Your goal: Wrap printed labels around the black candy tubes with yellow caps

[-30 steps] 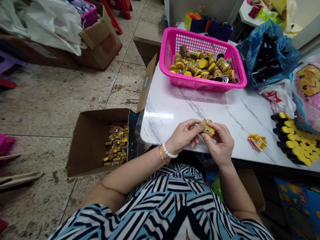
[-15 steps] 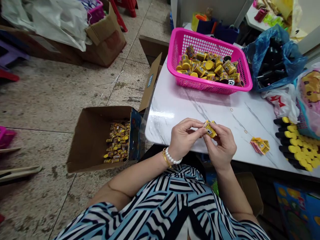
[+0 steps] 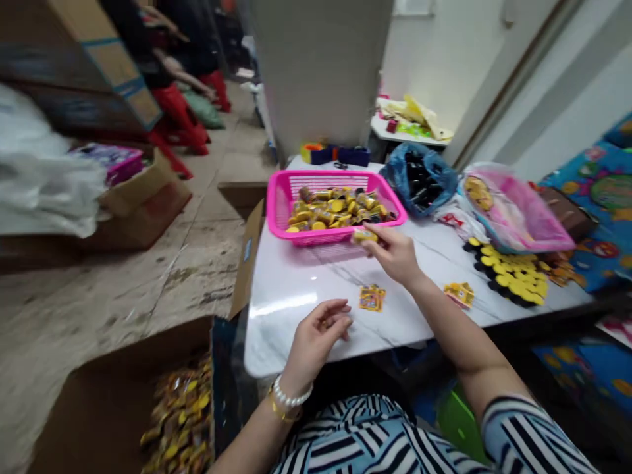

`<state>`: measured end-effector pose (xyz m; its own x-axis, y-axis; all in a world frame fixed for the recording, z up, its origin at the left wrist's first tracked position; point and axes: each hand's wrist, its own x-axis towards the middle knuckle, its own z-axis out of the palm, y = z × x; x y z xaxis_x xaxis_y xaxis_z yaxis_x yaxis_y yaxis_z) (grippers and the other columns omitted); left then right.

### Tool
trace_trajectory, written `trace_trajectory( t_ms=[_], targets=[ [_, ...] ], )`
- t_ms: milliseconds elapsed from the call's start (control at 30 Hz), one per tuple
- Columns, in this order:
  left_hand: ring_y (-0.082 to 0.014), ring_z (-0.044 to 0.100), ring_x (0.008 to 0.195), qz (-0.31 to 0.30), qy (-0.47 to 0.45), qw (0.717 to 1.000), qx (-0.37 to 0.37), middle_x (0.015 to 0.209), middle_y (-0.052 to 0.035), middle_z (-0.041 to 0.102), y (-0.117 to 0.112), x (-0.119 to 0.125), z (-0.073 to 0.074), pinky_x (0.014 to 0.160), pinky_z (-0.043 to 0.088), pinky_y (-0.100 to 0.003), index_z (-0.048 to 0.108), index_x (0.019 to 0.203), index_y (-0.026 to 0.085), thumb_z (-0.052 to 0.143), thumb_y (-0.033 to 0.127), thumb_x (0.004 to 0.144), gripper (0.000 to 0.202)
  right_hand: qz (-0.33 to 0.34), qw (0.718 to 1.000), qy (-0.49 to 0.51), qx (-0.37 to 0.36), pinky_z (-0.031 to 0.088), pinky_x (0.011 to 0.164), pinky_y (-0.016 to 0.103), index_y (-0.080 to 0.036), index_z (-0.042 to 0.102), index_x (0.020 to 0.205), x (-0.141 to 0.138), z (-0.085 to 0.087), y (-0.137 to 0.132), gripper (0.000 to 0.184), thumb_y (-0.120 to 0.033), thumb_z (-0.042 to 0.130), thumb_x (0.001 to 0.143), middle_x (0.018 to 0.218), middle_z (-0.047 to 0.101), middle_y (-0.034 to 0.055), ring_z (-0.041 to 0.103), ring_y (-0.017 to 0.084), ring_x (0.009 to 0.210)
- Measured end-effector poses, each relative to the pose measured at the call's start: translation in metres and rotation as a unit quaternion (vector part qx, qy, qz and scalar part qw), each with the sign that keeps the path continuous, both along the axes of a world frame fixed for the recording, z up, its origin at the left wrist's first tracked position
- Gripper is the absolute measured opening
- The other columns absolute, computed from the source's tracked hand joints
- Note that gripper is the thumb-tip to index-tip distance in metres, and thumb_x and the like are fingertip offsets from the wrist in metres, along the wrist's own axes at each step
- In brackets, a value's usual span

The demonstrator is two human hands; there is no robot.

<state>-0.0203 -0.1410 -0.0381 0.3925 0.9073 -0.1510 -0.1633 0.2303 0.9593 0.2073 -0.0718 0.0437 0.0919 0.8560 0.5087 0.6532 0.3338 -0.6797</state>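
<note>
right hand (image 3: 395, 255): narrow fingertip pinch on small yellow container (image 3: 364, 236), just past pink basket (image 3: 284, 197) rim | looks light, stiff | left hand (image 3: 316, 337): empty, loosely curled, near wrapper (image 3: 372, 297)

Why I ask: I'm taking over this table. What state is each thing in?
Right hand: pinching a yellow item.
Left hand: empty, fingers loosely curled.
Packet: lying flat on the table.
Basket: pink, filled with yellow-and-black containers.
Cardboard box: open, on the floor, holding packets.
Blue bag: open, holding black items.
</note>
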Motion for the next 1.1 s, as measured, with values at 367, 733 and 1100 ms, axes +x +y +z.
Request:
trace_trajectory(
  t_ms=[367,733,1100],
  targets=[
    [-0.0163,0.07,0.072,-0.001,0.063,0.997,0.047,0.101,-0.0072,0.079,-0.005,-0.002,0.01,0.08,0.06,-0.033,0.075,0.109,0.017,0.08,0.045,0.087,0.036,-0.11,0.986,-0.123,-0.007,0.052,0.106,0.034,-0.017,0.08,0.114,0.104,0.061,0.048,0.035,-0.046,0.068,0.098,0.12,0.08,0.0074,0.073,0.021,0.113],
    [-0.0218,0.073,0.08,-0.109,0.204,0.945,0.233,0.101,-0.0072,0.079,0.019,-0.015,0.033,0.079,0.059,-0.035,0.079,0.102,0.023,0.073,0.043,0.091,0.023,-0.405,0.895,-0.176,0.063,0.048,0.084,0.041,-0.031,0.08,0.09,0.296,-0.03,-0.215,0.009,-0.037,0.074,0.09,0.087,0.078,0.0063,0.067,0.026,0.082],
    [-0.0299,0.056,0.135,-0.129,0.361,0.667,0.639,0.142,-0.0183,0.067,0.261,0.125,0.117,0.123,0.033,-0.048,0.07,0.135,0.013,0.063,0.041,0.095,0.049,-0.469,0.825,-0.304,0.087,0.05,0.111,0.056,-0.019,0.08,0.115,0.276,-0.105,-0.244,0.037,-0.046,0.066,0.093,0.123,0.074,0.0188,0.07,0.038,0.119]
  ],
)
